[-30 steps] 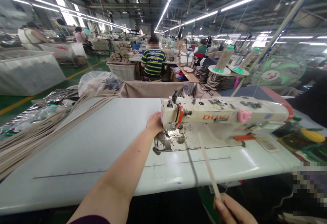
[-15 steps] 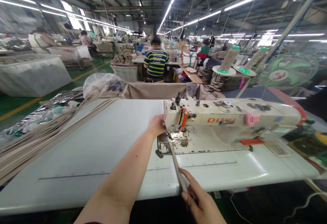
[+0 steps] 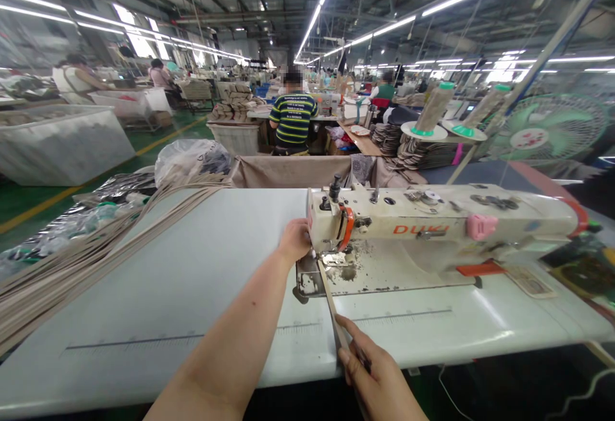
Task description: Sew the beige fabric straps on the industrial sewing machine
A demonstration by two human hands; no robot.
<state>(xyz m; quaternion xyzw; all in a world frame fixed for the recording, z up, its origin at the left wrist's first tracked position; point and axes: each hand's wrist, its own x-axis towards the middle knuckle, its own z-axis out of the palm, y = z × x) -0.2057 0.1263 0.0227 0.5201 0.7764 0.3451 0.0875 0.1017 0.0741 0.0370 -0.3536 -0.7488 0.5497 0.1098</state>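
A narrow beige fabric strip (image 3: 329, 293) runs from under the presser foot of a sewing machine (image 3: 413, 225) towards the table's front edge. My right hand (image 3: 377, 373) is closed on the strip, pinching it between thumb and fingers at that edge. A small dark object, too hidden to name, sits within the same hand. At the left of the machine head is my left hand (image 3: 294, 239), its fingers curled by the needle area. The machine head hides its fingertips and whatever they hold.
A bundle of long beige strips (image 3: 120, 248) lies across the table's left side. A ruler scale (image 3: 139, 342) marks the white tabletop (image 3: 202, 286). Thread cones (image 3: 435, 110) and a green fan (image 3: 538, 136) stand at right. A co-worker in a striped shirt (image 3: 293, 120) sits ahead.
My right hand has shifted very slightly with the strip still pinched. My left hand's fingers look a little more curled beside the machine head. The view has tilted slightly.
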